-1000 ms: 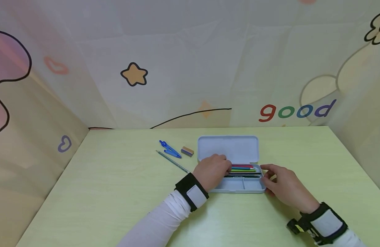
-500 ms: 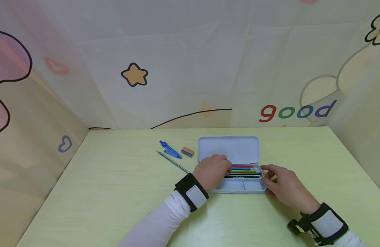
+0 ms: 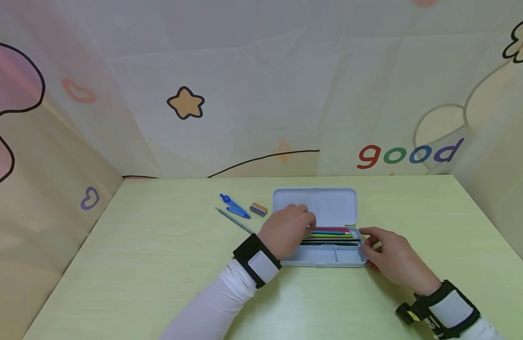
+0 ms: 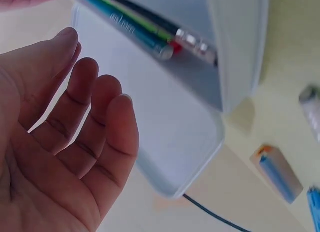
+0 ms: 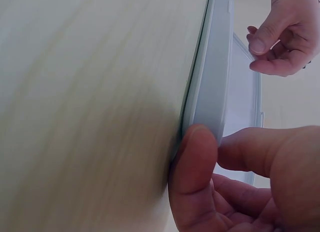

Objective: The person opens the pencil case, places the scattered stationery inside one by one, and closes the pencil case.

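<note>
A pale blue pencil case (image 3: 314, 256) lies with its lid (image 3: 329, 203) folded back on the table. Several pencils (image 3: 331, 233), red, blue, green and dark, lie along its rear compartment; the front compartments show nothing in them. My left hand (image 3: 284, 231) hovers over the case's left part, hiding it in the head view. In the left wrist view its loosely bent fingers (image 4: 122, 127) hold nothing and are apart from the pencils (image 4: 135, 29). My right hand (image 3: 393, 252) grips the case's right end, thumb and fingers against its side wall (image 5: 212, 86).
Left of the case, a blue drawing compass (image 3: 235, 206), a small brown and blue block like an eraser (image 3: 258, 209) and a slim grey-green pencil (image 3: 233, 220) lie on the table (image 3: 159, 264). A printed cloth (image 3: 261, 94) hangs behind.
My left hand has lifted slightly and shifted left, away from the pencils, uncovering more of them. The right hand stays at the case's right end.
</note>
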`<action>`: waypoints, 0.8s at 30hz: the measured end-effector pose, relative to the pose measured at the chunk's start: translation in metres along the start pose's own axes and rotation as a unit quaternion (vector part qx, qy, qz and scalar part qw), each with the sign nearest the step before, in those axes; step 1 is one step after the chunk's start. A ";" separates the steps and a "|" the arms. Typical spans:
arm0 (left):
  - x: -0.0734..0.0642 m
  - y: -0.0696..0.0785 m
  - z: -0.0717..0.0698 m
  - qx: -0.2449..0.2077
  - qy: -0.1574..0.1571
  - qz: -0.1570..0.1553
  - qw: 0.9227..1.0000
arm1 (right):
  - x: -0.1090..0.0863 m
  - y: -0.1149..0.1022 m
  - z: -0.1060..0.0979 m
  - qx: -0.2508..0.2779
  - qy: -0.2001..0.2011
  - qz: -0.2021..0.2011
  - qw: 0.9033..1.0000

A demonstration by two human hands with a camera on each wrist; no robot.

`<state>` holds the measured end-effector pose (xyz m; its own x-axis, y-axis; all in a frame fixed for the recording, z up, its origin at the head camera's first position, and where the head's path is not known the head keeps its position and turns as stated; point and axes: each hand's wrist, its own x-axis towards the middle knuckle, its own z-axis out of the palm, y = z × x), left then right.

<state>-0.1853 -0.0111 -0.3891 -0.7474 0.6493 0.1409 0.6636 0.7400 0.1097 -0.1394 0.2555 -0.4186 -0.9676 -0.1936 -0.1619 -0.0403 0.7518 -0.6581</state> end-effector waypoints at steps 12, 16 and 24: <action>-0.003 -0.010 -0.018 -0.020 0.006 -0.011 1.000 | -0.001 0.001 0.001 0.012 0.004 -0.007 1.000; -0.004 -0.011 -0.021 -0.030 0.006 -0.016 0.999 | 0.000 0.001 0.002 0.009 0.002 -0.002 1.000; -0.006 -0.014 -0.022 -0.042 0.001 -0.019 0.999 | 0.001 0.002 0.001 0.007 0.001 0.004 1.000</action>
<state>-0.1892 -0.0294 -0.3694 -0.7724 0.6203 0.1362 0.6348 0.7472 0.1968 -0.1402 0.2563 -0.4210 -0.9683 -0.1866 -0.1657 -0.0292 0.7442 -0.6674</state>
